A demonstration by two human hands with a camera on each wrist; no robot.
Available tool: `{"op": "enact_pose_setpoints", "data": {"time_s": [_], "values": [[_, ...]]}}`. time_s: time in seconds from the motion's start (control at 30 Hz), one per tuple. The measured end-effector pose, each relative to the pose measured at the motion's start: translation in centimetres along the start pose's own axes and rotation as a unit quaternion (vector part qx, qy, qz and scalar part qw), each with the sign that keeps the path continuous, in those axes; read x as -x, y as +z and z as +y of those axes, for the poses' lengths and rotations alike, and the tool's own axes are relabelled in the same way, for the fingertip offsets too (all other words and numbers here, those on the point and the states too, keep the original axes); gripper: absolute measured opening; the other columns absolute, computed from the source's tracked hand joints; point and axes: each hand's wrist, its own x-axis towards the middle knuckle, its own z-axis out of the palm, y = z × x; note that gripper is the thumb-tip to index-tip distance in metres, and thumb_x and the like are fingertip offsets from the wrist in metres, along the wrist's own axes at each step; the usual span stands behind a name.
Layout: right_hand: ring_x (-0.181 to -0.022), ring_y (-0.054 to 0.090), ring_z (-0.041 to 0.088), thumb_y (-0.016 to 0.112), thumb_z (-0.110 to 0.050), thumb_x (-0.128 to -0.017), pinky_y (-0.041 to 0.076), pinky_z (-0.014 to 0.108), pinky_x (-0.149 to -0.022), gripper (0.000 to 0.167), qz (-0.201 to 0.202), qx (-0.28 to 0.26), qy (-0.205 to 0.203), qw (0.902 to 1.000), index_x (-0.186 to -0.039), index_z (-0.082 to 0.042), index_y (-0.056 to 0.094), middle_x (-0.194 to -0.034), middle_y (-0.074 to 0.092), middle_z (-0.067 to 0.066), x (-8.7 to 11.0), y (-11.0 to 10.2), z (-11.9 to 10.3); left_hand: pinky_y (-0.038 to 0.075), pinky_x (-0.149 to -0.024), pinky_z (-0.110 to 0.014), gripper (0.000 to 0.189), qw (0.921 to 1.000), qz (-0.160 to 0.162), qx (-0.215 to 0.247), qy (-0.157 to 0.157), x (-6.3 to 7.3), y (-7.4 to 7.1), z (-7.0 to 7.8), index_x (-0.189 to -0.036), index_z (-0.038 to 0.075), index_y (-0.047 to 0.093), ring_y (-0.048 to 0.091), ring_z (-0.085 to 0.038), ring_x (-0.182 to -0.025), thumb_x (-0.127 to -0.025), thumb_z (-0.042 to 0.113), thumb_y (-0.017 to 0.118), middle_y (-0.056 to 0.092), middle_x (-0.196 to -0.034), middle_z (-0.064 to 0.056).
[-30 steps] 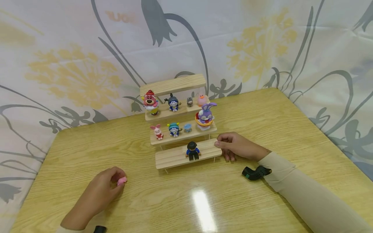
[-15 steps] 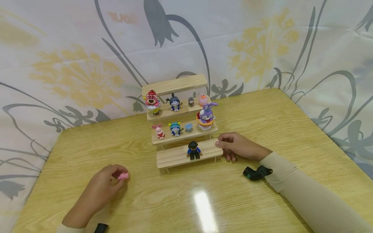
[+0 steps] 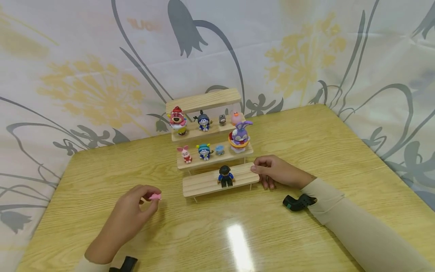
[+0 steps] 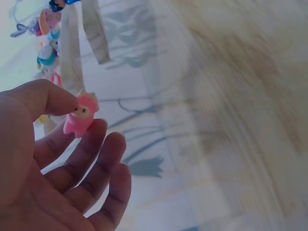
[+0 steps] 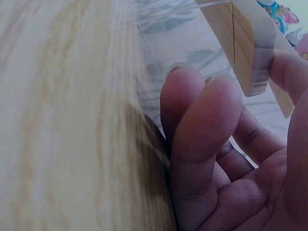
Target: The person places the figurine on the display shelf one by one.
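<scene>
My left hand point(image 3: 127, 215) pinches a small pink toy figure point(image 4: 83, 118) between thumb and index finger, above the table left of the stepped wooden display shelf point(image 3: 200, 182). In the left wrist view its pale face and dark eyes show, with the other fingers loosely bent below. My right hand point(image 3: 280, 172) holds the right end of the shelf's lowest step, thumb on the corner and some fingertips down by the table. On that step sits a black-haired toy figure point(image 3: 225, 177) in blue and black.
The step above carries a pink piglet figure point(image 3: 185, 155), a teal-hatted figure point(image 3: 204, 152), a small blue one point(image 3: 219, 150) and a purple rabbit point(image 3: 239, 136). Higher stand a pink bear figure point(image 3: 177, 119) and several others. A patterned cloth point(image 3: 289, 30) hangs behind the table.
My left hand has moved right and away from me with the pink figure, closer to the shelf. My right hand has stayed at the step's end.
</scene>
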Motion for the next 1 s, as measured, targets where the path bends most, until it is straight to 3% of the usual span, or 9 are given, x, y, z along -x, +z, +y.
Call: {"op": "enact_pose_setpoints", "data": {"time_s": [0.13, 0.43, 0.67, 1.0], "values": [[-0.049, 0.057, 0.016, 0.052, -0.036, -0.105, 0.054, 0.034, -0.046, 0.035, -0.001, 0.003, -0.002, 1.0000, -0.099, -0.003, 0.059, -0.067, 0.061, 0.011, 0.1, 0.0, 0.0, 0.057, -0.074, -0.036, 0.015, 0.9998, 0.011, 0.010, 0.011, -0.5, 0.2, 1.0, -0.107, 0.012, 0.069, 0.062, -0.009, -0.087, -0.092, 0.013, 0.072, 0.068, -0.095, 0.005], [-0.048, 0.056, 0.015, 0.052, -0.037, -0.105, 0.053, 0.033, -0.045, 0.035, -0.001, 0.005, -0.001, 1.0000, -0.099, -0.003, 0.059, -0.066, 0.062, 0.011, 0.0, -0.1, 0.0, 0.054, -0.067, -0.031, 0.006, 0.9966, 0.047, 0.017, 0.066, -2.0, 0.9, 2.9, -0.100, 0.015, 0.069, 0.058, -0.007, -0.083, -0.094, 0.016, 0.070, 0.066, -0.091, 0.006], [-0.047, 0.056, 0.014, 0.052, -0.035, -0.105, 0.053, 0.032, -0.045, 0.033, -0.004, 0.004, -0.003, 1.0000, -0.098, -0.003, 0.059, -0.065, 0.061, 0.009, 0.0, 0.0, 0.1, 0.056, -0.069, -0.032, 0.011, 0.9959, 0.025, 0.036, 0.079, -3.5, 2.1, 4.7, -0.105, 0.013, 0.070, 0.058, -0.007, -0.084, -0.095, 0.020, 0.070, 0.066, -0.095, 0.004], [-0.047, 0.056, 0.015, 0.052, -0.035, -0.105, 0.053, 0.032, -0.045, 0.033, -0.001, 0.005, -0.003, 1.0000, -0.098, -0.004, 0.059, -0.065, 0.061, 0.010, 0.0, -0.1, 0.1, 0.053, -0.066, -0.020, 0.012, 0.9936, 0.006, 0.037, 0.107, -5.3, 4.0, 6.7, -0.103, 0.014, 0.073, 0.056, -0.006, -0.077, -0.096, 0.022, 0.069, 0.064, -0.089, 0.006]]}}
